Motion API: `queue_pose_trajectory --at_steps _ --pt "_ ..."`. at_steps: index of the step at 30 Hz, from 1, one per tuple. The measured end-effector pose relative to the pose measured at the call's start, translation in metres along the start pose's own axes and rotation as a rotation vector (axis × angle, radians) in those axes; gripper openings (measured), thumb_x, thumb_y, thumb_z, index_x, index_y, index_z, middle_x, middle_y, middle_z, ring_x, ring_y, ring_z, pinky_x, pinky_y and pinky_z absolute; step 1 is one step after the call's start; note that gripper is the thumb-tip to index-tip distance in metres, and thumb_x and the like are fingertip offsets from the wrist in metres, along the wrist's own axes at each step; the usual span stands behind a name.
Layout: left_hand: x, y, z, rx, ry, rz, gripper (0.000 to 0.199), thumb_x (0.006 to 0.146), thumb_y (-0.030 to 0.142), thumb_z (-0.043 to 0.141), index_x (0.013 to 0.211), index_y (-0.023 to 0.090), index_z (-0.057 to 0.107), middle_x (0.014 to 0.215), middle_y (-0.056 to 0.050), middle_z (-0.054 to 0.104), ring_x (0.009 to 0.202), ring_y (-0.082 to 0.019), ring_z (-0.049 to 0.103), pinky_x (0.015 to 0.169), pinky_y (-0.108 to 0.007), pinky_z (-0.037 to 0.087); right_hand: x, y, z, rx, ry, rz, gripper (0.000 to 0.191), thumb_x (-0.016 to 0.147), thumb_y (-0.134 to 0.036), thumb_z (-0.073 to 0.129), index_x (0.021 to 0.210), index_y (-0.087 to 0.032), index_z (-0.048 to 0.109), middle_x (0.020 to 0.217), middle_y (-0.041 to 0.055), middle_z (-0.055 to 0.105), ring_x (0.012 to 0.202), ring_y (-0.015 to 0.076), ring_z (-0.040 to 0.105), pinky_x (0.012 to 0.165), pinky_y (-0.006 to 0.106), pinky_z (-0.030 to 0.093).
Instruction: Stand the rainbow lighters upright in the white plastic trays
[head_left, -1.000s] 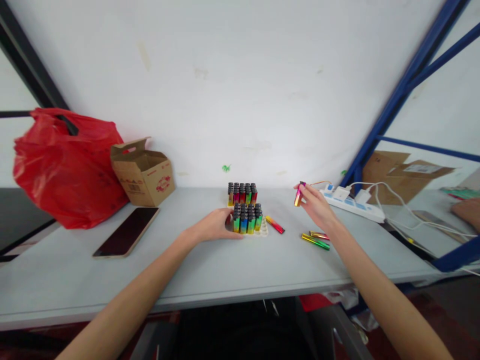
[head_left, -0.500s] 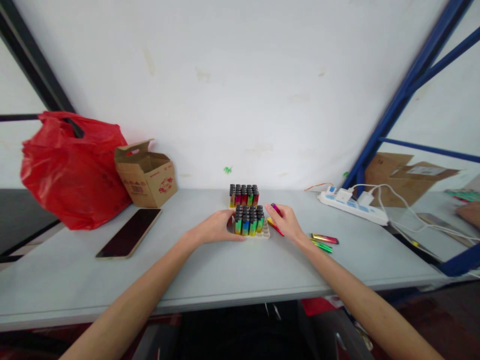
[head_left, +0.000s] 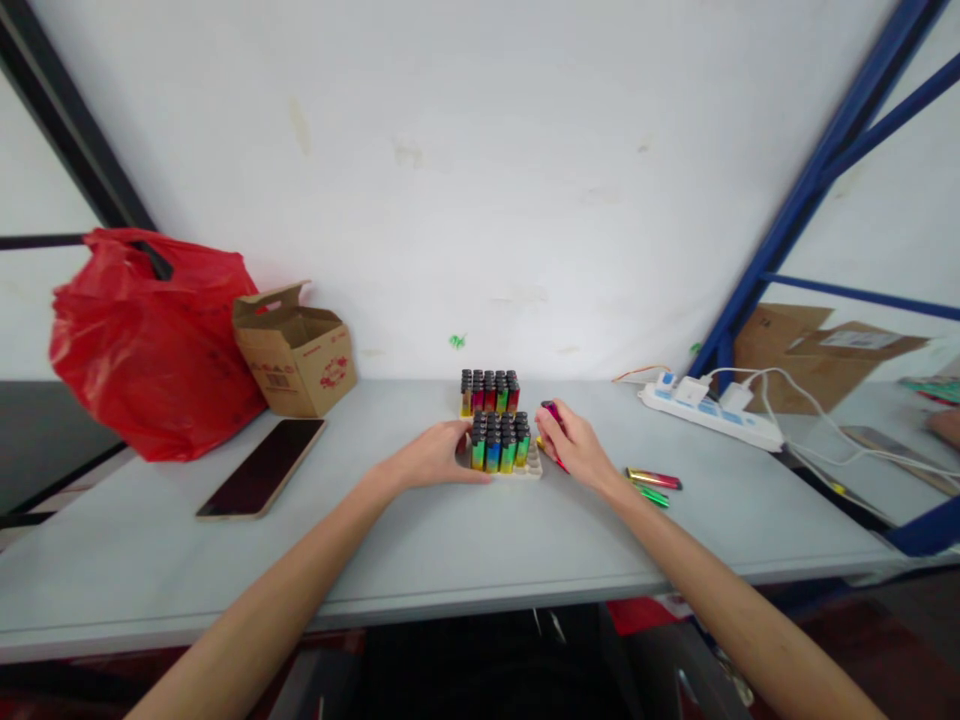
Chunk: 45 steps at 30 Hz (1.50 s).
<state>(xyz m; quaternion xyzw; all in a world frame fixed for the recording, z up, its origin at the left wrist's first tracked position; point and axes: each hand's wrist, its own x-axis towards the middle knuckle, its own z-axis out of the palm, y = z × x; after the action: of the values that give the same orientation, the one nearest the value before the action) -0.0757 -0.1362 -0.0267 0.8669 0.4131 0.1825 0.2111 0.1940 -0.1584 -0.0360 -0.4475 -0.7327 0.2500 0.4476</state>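
Note:
A pale tray (head_left: 534,468) in the middle of the table carries several upright lighters (head_left: 493,452) with black tops; bare holes show at its right side. My left hand (head_left: 439,455) is wrapped round the left side of this tray, thumb along the front. My right hand (head_left: 574,445), just right of the tray, is closed round a dark red-purple lighter (head_left: 553,411). Below its fingers a yellow-and-red lighter (head_left: 551,455) shows in part. Behind stands a second block of upright lighters (head_left: 490,392). A red lighter (head_left: 654,479) and a green one (head_left: 651,495) lie to the right.
At the left are a dark-screened phone (head_left: 262,468), an open cardboard box (head_left: 296,350) and a red plastic bag (head_left: 161,345). On the right, a white power strip (head_left: 712,415) with cables lies near the blue frame (head_left: 795,200). Part of another person's hand shows at the far right edge.
The lighter in my right hand is now more upright, and the fingers have curled closer round it. My left hand stays at the tray. The view has shifted slightly.

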Motion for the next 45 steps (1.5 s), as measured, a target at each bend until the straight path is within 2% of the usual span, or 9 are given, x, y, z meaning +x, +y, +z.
queue_pose_trajectory --at_steps 5,9,16,21,25,29,33,39,45 --pt "0.0 0.0 0.0 -0.019 0.0 -0.001 0.061 0.068 0.062 0.084 0.107 0.018 0.067 0.095 -0.005 0.073 0.077 -0.023 0.064 0.067 -0.031 0.046 -0.004 -0.004 -0.008 -0.266 -0.101 -0.195 0.045 0.107 -0.057 0.042 0.077 -0.024 0.048 0.075 0.0018 0.059 0.07 0.0178 0.053 0.068 0.03 0.04" --pt "0.001 -0.002 0.001 0.003 0.004 -0.006 0.063 0.068 0.064 0.084 0.107 0.017 0.068 0.095 -0.006 0.073 0.079 -0.024 0.065 0.068 -0.032 0.047 -0.006 0.002 -0.009 -0.265 -0.218 -0.15 0.048 0.106 -0.059 0.045 0.076 -0.023 0.052 0.065 -0.0008 0.059 0.059 0.0157 0.051 0.06 0.029 0.036" --pt "-0.001 0.0 0.0 -0.028 0.009 0.008 0.064 0.069 0.063 0.083 0.112 0.018 0.067 0.096 -0.005 0.073 0.08 -0.024 0.066 0.07 -0.033 0.049 -0.008 0.011 -0.005 -0.316 -0.335 -0.204 0.047 0.104 -0.062 0.049 0.087 -0.02 0.064 0.076 0.004 0.072 0.064 0.0178 0.061 0.064 0.028 0.04" --pt "-0.001 0.0 -0.001 -0.012 0.003 0.005 0.063 0.07 0.064 0.082 0.111 0.019 0.066 0.096 -0.004 0.072 0.079 -0.023 0.065 0.069 -0.032 0.048 -0.003 0.001 -0.015 -0.434 -0.298 -0.22 0.051 0.103 -0.063 0.051 0.079 -0.02 0.064 0.074 0.0038 0.069 0.065 0.0171 0.057 0.065 0.029 0.037" --pt "0.0 -0.002 0.001 0.02 0.013 -0.005 0.064 0.068 0.07 0.08 0.103 0.019 0.065 0.092 -0.004 0.071 0.076 -0.022 0.063 0.067 -0.031 0.046 -0.003 0.003 -0.05 -0.383 -0.238 -0.114 0.05 0.109 -0.053 0.042 0.084 -0.019 0.069 0.078 0.0033 0.07 0.069 0.0176 0.059 0.068 0.029 0.04" --pt "0.001 -0.003 0.0 0.021 0.005 -0.01 0.064 0.067 0.072 0.08 0.098 0.019 0.065 0.089 -0.004 0.07 0.074 -0.022 0.062 0.065 -0.031 0.045 -0.014 0.015 -0.078 -0.42 -0.282 -0.077 0.035 0.1 -0.052 0.061 0.103 -0.02 0.075 0.1 0.0081 0.076 0.09 0.024 0.066 0.083 0.035 0.046" --pt "0.001 -0.003 -0.005 -0.028 -0.034 0.014 0.058 0.068 0.066 0.083 0.099 0.019 0.068 0.085 -0.002 0.069 0.071 -0.02 0.061 0.062 -0.029 0.044 -0.021 0.023 -0.07 -0.458 -0.28 -0.068 0.032 0.094 -0.05 0.071 0.103 -0.02 0.075 0.104 0.0104 0.074 0.097 0.027 0.066 0.088 0.039 0.048" --pt "-0.003 -0.008 -0.011 -0.043 -0.066 0.032 0.056 0.067 0.062 0.086 0.098 0.019 0.069 0.083 0.0 0.069 0.07 -0.019 0.06 0.062 -0.028 0.042 -0.012 0.029 -0.05 -0.486 -0.289 -0.095 0.017 0.095 -0.035 0.068 0.091 -0.019 0.07 0.089 0.0076 0.072 0.082 0.0221 0.063 0.078 0.034 0.046" --pt "-0.004 -0.007 -0.013 -0.039 -0.088 0.009 0.055 0.068 0.065 0.084 0.09 0.018 0.067 0.078 0.0 0.066 0.069 -0.018 0.057 0.06 -0.028 0.041 0.014 0.031 -0.053 -0.068 -0.189 0.047 0.037 0.094 -0.052 0.066 0.106 -0.017 0.071 0.076 0.0017 0.07 0.069 0.0185 0.063 0.068 0.032 0.049"
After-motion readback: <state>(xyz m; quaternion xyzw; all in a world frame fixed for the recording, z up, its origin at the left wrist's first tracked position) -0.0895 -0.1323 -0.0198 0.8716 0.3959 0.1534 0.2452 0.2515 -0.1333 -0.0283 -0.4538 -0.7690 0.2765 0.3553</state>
